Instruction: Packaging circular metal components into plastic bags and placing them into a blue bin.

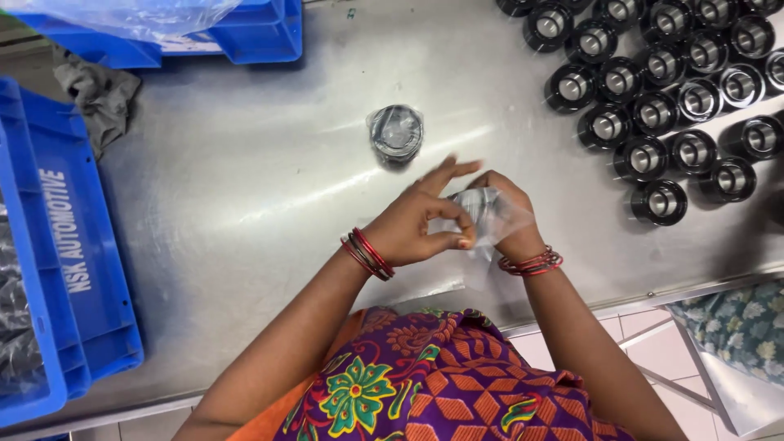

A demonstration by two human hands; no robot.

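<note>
Both hands meet over the steel table (245, 180) near its front edge. My left hand (420, 220) pinches the edge of a clear plastic bag (482, 214) between thumb and fingers. My right hand (510, 208) grips the same bag from behind, with a dark round part partly hidden inside it. Red and dark bangles circle both wrists. A black ring-shaped bearing wrapped in clear plastic (396, 131) lies on the table just beyond my hands.
Several unwrapped black bearings (653, 106) stand in rows at the back right. A blue plastic crate (65, 245) sits at the left, another blue crate (245, 33) with plastic sheeting at the back, and a grey rag (98, 94) between them.
</note>
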